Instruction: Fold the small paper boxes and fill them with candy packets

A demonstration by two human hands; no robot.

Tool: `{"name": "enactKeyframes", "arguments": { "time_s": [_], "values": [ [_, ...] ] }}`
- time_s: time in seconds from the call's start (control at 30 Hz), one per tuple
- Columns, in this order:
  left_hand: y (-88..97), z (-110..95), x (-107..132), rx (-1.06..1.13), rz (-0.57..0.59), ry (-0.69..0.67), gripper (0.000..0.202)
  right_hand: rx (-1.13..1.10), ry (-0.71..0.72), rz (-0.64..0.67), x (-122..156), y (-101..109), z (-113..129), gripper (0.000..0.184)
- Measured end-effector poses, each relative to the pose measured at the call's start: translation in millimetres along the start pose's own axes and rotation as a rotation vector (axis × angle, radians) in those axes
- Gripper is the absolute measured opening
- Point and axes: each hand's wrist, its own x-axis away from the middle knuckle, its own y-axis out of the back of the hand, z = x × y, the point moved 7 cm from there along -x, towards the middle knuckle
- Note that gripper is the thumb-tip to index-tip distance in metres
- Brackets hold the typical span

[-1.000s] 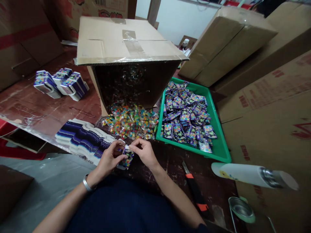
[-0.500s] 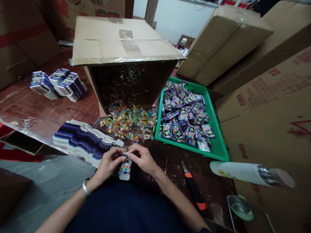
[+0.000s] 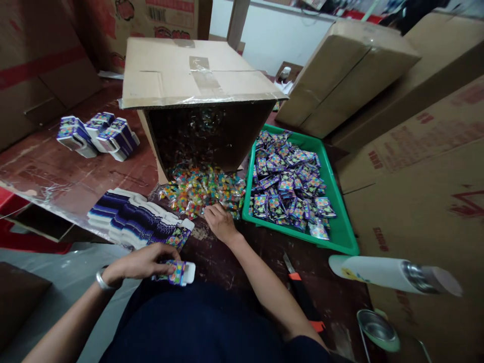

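A tipped carton (image 3: 196, 75) at 12 o'clock, candy packets (image 3: 204, 189) spilling from its mouth.
The right hand (image 3: 219, 222) lies fingers-down on the pile's near edge, any grip hidden. At 7 o'clock the left hand (image 3: 145, 262) is closed round a small printed box (image 3: 177, 273). It looks like light, crushable card, best held by its edges, and lies 9-to-3 with the white flap toward 3.

Open table strip (image 3: 227, 262), perhaps narrow, between flat cartons (image 3: 128, 222) and green tray (image 3: 342, 237)

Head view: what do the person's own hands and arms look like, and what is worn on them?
The left hand and right hand are bare, without gloves, and the forearms are unsleeved. A silver metal bangle circles the left wrist. The garment below is dark navy.
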Motion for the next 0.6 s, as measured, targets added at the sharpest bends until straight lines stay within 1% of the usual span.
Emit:
{"name": "enactKeyframes", "arguments": {
  "time_s": [0.03,0.07,0.13,0.17,0.23,0.27,0.3,0.37,0.43,0.53,0.6],
  "values": [
    [2.6,1,-3,0.023,-0.065,0.013,0.018,-0.005,-0.004,-0.018,0,3,-1,0.015],
    [5.6,4,-7,0.07,-0.154,0.022,0.02,-0.019,-0.021,-0.052,1,7,-3,0.016],
    [8.6,12,-15,0.201,-0.33,0.029,0.025,-0.111,-0.102,-0.168,5,22,-7,0.013],
    [7.9,16,-19,0.26,-0.396,0.031,0.029,-0.195,-0.167,-0.242,8,31,-10,0.013],
    [3.8,20,-27,0.329,-0.483,0.025,0.033,-0.393,-0.303,-0.346,14,47,-11,0.016],
    [1.1,20,-32,0.341,-0.506,0.015,0.034,-0.475,-0.349,-0.353,16,52,-9,0.018],
    [-1.5,19,-36,0.347,-0.519,0.002,0.033,-0.536,-0.373,-0.331,18,55,-4,0.019],
    [-5.5,13,-42,0.354,-0.531,-0.027,0.031,-0.587,-0.356,-0.241,17,60,11,0.017],
    [-7.6,6,-46,0.358,-0.537,-0.046,0.031,-0.543,-0.272,-0.166,15,65,27,0.013],
    [-9.0,-1,-48,0.33,-0.54,-0.066,0.03,-0.423,-0.125,-0.128,12,69,44,0.01],
    [-9.6,-4,-48,0.334,-0.554,-0.075,0.03,-0.396,-0.065,-0.119,11,69,49,0.012]
  ]
}}
